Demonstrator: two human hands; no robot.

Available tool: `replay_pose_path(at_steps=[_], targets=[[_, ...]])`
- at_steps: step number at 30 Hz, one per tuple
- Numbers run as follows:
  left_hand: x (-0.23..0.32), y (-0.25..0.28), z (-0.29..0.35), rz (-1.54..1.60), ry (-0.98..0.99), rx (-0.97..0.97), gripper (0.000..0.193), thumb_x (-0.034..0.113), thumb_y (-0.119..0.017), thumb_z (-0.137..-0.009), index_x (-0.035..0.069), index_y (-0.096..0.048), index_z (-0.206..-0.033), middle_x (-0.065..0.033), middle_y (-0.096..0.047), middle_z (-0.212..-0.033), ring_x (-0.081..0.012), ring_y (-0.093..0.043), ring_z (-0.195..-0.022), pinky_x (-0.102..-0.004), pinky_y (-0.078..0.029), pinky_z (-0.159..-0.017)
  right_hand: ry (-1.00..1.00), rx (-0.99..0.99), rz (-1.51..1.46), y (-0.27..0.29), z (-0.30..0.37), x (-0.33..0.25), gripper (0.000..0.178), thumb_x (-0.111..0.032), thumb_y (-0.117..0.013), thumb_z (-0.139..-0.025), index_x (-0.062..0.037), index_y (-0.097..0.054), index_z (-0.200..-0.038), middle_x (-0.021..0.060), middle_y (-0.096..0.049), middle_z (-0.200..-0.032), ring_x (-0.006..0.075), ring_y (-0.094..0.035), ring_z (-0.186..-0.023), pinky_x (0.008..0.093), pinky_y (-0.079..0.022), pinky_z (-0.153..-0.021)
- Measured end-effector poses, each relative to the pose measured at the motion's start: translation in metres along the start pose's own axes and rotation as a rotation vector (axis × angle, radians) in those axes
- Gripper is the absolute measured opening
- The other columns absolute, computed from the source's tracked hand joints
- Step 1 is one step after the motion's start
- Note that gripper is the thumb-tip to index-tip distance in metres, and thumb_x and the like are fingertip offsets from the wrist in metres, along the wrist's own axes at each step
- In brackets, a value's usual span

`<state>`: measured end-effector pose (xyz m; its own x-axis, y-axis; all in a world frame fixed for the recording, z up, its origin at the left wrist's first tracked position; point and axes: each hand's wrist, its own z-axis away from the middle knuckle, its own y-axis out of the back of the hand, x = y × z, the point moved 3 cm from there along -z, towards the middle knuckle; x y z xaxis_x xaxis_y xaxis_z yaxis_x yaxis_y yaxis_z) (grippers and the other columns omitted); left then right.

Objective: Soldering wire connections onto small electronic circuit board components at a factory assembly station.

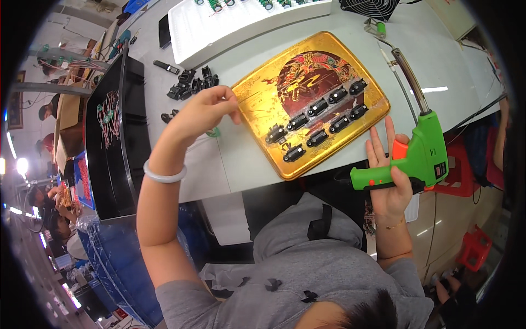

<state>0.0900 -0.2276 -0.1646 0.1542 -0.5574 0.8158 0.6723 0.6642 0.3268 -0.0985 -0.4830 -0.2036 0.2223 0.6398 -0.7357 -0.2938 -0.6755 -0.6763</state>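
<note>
From your head camera, the gold tray with its dark red round design lies tilted on the grey table, and small black parts sit on it in two slanting rows, with one more near the tray's lower corner. Behind it, a white compartment tray holds green-wound coils along its far edge, and at your left a black bin holds a tangle of wired pieces. A loose heap of black parts lies on the table between the white tray and your left hand. Your left hand hangs just beside the gold tray's left corner, fingers pinched together; something green shows under it, but you cannot tell whether the fingers grip it. Your right hand is wrapped around the handle of the green soldering gun, two fingers stretched up beside the orange trigger, the gun's metal barrel pointing away over the table just right of the gold tray. A small fan stands at the far edge. Around you lie other work benches at left and red stools on the floor at right.
</note>
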Motion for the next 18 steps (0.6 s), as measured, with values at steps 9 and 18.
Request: replay_pose_path(at_steps=[9, 18], targets=[[-0.016, -0.029, -0.018, 0.188, -0.043, 0.066, 0.013, 0.019, -0.045, -0.088, 0.008, -0.048, -0.082, -0.0006, -0.057, -0.066, -0.0012, -0.031, -0.045, -0.0152, -0.023, -0.04, -0.088, -0.023, -0.025, 0.008, -0.068, -0.01, 0.065, -0.012, -0.055, -0.061, -0.004, -0.034, -0.122, 0.0195, -0.017, -0.139, 0.0357, -0.014, -0.129, 0.0423, -0.013, -0.105], [-0.011, -0.047, -0.013, 0.513, 0.097, -0.123, 0.008, 0.014, -0.047, -0.086, 0.007, -0.047, -0.081, -0.0055, -0.058, -0.07, -0.0059, -0.047, -0.049, -0.0173, -0.037, -0.043, 0.005, -0.117, -0.008, 0.025, -0.086, -0.025, 0.059, -0.013, -0.054, -0.06, -0.002, -0.041, -0.116, 0.0266, -0.016, -0.136, 0.0389, -0.013, -0.129, 0.0435, -0.012, -0.105]])
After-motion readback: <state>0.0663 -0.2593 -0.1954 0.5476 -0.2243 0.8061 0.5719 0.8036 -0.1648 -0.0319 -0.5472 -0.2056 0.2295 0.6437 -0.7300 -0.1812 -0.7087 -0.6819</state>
